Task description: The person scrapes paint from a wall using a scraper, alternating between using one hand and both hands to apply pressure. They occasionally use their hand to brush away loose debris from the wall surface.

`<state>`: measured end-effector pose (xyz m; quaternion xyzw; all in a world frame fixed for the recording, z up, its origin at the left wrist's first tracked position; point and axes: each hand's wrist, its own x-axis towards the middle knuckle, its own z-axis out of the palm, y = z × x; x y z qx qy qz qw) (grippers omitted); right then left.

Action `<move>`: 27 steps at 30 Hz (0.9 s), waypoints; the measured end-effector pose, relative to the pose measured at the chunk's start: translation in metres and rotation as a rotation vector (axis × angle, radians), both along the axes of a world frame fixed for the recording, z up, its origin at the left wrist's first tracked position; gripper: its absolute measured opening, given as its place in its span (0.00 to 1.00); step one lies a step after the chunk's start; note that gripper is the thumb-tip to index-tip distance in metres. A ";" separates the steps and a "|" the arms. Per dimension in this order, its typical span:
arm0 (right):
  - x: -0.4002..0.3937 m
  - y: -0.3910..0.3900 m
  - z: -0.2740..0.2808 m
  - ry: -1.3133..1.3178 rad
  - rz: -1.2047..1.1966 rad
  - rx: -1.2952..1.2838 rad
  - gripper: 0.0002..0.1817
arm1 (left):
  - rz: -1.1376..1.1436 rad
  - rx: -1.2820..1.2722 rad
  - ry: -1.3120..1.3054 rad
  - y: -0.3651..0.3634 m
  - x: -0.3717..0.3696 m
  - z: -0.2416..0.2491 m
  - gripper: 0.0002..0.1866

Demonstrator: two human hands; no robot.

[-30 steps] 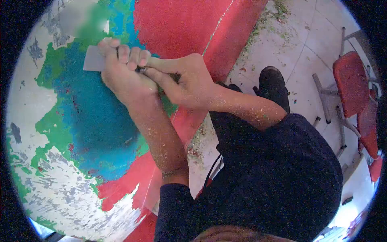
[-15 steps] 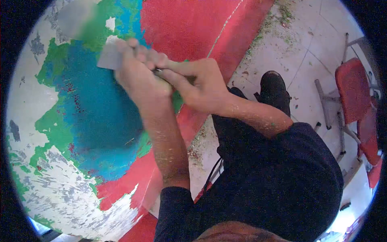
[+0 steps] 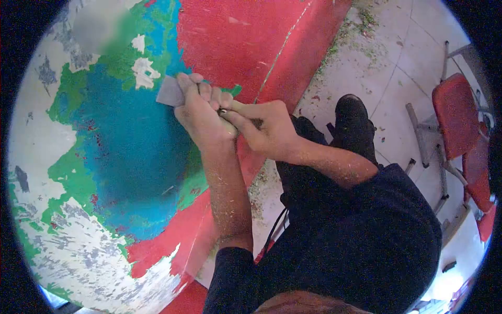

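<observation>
A scraper with a flat grey blade [image 3: 170, 92] lies against the painted surface [image 3: 136, 141], at the upper edge of its blue area. My left hand [image 3: 201, 118] is closed around the scraper just behind the blade, fingers curled over it. My right hand [image 3: 269, 128] grips the handle end, touching the left hand. Most of the handle is hidden by my fingers. Beside the blade, a bare white patch [image 3: 145, 72] shows within green paint.
Red paint [image 3: 225, 47] covers the surface's right part, up to its edge. Paint flakes [image 3: 361, 26] lie scattered on the tiled floor [image 3: 402, 47]. A red chair [image 3: 455, 115] stands at the far right. My shoe [image 3: 351, 112] is on the floor.
Both hands and the scraper have moved right and slightly down in the view, towards my body. The white patch, partly covered by the blade before, is now exposed.
</observation>
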<state>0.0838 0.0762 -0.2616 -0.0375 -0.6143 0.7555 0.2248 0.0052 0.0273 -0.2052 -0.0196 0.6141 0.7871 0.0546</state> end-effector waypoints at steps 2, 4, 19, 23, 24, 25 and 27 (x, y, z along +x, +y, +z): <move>-0.012 0.000 0.003 0.052 -0.084 0.084 0.12 | -0.043 -0.009 0.089 0.002 -0.012 0.011 0.16; -0.015 0.002 0.004 0.058 -0.101 0.125 0.12 | -0.064 -0.023 0.145 0.002 -0.014 0.013 0.16; -0.008 0.008 0.004 0.082 -0.132 0.241 0.13 | -0.110 0.077 0.086 -0.004 -0.016 -0.003 0.14; -0.019 0.003 0.014 0.170 -0.213 0.193 0.12 | -0.138 0.150 0.058 -0.003 -0.019 0.019 0.13; -0.016 0.000 0.009 0.135 -0.170 0.169 0.12 | -0.121 0.112 0.032 -0.009 -0.007 0.008 0.13; -0.008 -0.003 -0.002 0.101 -0.126 0.150 0.12 | -0.102 0.080 0.008 -0.010 -0.004 0.002 0.13; -0.006 0.000 0.000 0.051 -0.087 0.154 0.12 | -0.116 0.129 0.013 -0.006 -0.012 0.002 0.12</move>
